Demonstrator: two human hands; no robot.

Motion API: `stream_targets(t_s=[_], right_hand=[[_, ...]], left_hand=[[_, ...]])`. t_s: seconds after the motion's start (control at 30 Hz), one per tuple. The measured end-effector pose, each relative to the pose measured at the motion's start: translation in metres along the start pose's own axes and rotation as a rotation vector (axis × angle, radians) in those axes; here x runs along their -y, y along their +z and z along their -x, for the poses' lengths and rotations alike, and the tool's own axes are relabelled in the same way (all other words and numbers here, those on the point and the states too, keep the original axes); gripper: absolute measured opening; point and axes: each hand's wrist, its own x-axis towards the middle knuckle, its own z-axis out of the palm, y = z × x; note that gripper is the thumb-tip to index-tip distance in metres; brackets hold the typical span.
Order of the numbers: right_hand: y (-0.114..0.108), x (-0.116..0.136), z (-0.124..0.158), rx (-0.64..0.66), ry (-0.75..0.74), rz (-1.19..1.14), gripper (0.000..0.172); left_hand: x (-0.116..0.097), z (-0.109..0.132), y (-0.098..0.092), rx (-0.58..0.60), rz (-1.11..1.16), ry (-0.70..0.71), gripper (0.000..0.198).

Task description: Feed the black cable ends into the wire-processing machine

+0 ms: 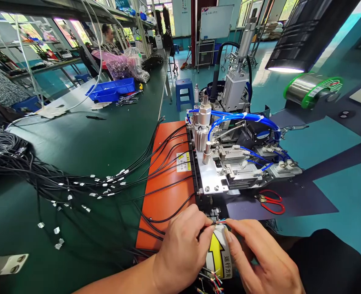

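Note:
My left hand (184,241) pinches a black cable near its end, between thumb and bent index finger. Thin coloured wires (222,221), red and blue among them, stick out of that cable end. The fingertips of my right hand (261,255) close on these wires from the other side. Just below the fingertips is a white label with a yellow arrow (216,250). Under my left hand hang several more cable ends with bared coloured wires (214,281). Directly beyond my hands stands a metal machine (209,173) with blue air tubes.
Black cables (168,145) cross an orange plate (164,175) left of the machine; their bundle (5,149) lies on the green table (85,151). Red-handled cutters (272,202) lie at right. A solder spool (311,87) and black lamp (299,36) hang above. Another person sits far left.

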Motion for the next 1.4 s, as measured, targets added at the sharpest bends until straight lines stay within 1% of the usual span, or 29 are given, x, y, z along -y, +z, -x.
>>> stream_targets(t_s=[0.1,0.2,0.3,0.4,0.43,0.5,0.57,0.63,0.7,0.8,0.87,0.9,0.93,1.0,1.03,1.1,1.17,1.2,1.27,1.4], right_hand=[[0.004,0.0,0.003,-0.038,-0.013,0.025,0.028],[0.004,-0.005,0.006,-0.015,-0.065,0.069,0.033],[0.001,-0.01,0.008,-0.011,-0.154,0.134,0.035],[-0.001,-0.011,0.006,-0.026,-0.186,0.148,0.034],[-0.001,-0.009,0.004,-0.02,-0.18,0.127,0.033],[-0.001,-0.005,-0.001,-0.007,-0.131,0.048,0.026],[0.001,-0.001,-0.006,-0.006,-0.048,-0.031,0.014],[0.005,0.001,-0.008,-0.016,0.022,-0.058,0.009],[0.012,-0.001,-0.006,-0.014,0.011,-0.032,0.009],[0.022,-0.003,0.0,-0.027,-0.087,0.047,0.011],[0.025,-0.004,0.004,-0.028,-0.109,0.028,0.014],[0.023,-0.004,0.004,-0.022,-0.086,-0.013,0.014],[0.02,-0.004,0.005,-0.017,-0.027,-0.064,0.013],[0.011,-0.006,0.003,-0.014,0.199,-0.155,0.006],[0.006,-0.008,0.002,-0.008,0.348,-0.194,0.009],[-0.002,-0.012,-0.003,0.049,0.632,-0.312,0.023],[-0.005,-0.015,-0.007,0.148,0.81,-0.489,0.034],[-0.005,-0.015,-0.009,0.193,0.859,-0.571,0.038],[-0.005,-0.013,-0.013,0.249,0.9,-0.677,0.04],[-0.002,-0.008,-0.018,0.269,0.902,-0.73,0.039]], left_hand=[[0.001,0.001,0.001,0.003,-0.007,-0.007,0.015],[0.002,0.002,0.002,-0.002,-0.029,0.005,0.014],[0.003,0.003,0.004,-0.035,-0.06,0.049,0.015],[0.003,0.003,0.005,-0.059,-0.084,0.09,0.015],[0.002,0.004,0.005,-0.06,-0.089,0.096,0.015],[0.002,0.004,0.005,-0.059,-0.098,0.11,0.015],[0.002,0.004,0.005,-0.061,-0.103,0.124,0.015],[0.002,0.004,0.004,-0.067,-0.101,0.134,0.015],[0.003,0.004,0.005,-0.072,-0.091,0.137,0.015],[0.005,0.004,0.005,-0.072,-0.071,0.123,0.015],[0.006,0.004,0.005,-0.072,-0.058,0.112,0.015],[0.006,0.004,0.005,-0.073,-0.054,0.112,0.015],[0.006,0.005,0.005,-0.075,-0.05,0.114,0.015],[0.005,0.005,0.004,-0.079,-0.046,0.121,0.014],[0.005,0.005,0.004,-0.082,-0.045,0.126,0.014],[0.004,0.005,0.004,-0.087,-0.042,0.137,0.013],[0.004,0.005,0.004,-0.088,-0.043,0.141,0.014],[0.004,0.004,0.004,-0.085,-0.044,0.142,0.014],[0.004,0.004,0.004,-0.077,-0.045,0.144,0.015],[0.004,0.004,0.005,-0.067,-0.043,0.155,0.015]])
